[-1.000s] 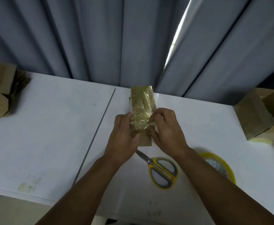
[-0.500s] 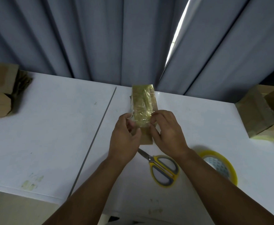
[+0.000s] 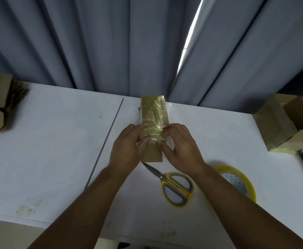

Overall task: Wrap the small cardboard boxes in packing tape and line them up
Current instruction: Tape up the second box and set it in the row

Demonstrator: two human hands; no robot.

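- A small cardboard box (image 3: 153, 123), partly tape-wrapped, is gripped by curled fingers of the left hand (image 3: 129, 148) and right hand (image 3: 181, 146).
- Scissors (image 3: 174, 186) are seen on the table (image 3: 57, 141).

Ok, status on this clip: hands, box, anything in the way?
Left hand and right hand pinch tape on small box. Near end bare cardboard. Scissors close by, not blocking.

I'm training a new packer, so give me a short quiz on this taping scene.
1. True or false: the scissors lie on the table, unheld.
2. Which end of the box shows bare cardboard? A near, B far.
3. Missing word: the tape roll lies by the ___ forearm.
Key: 1 true; 2 A; 3 right.
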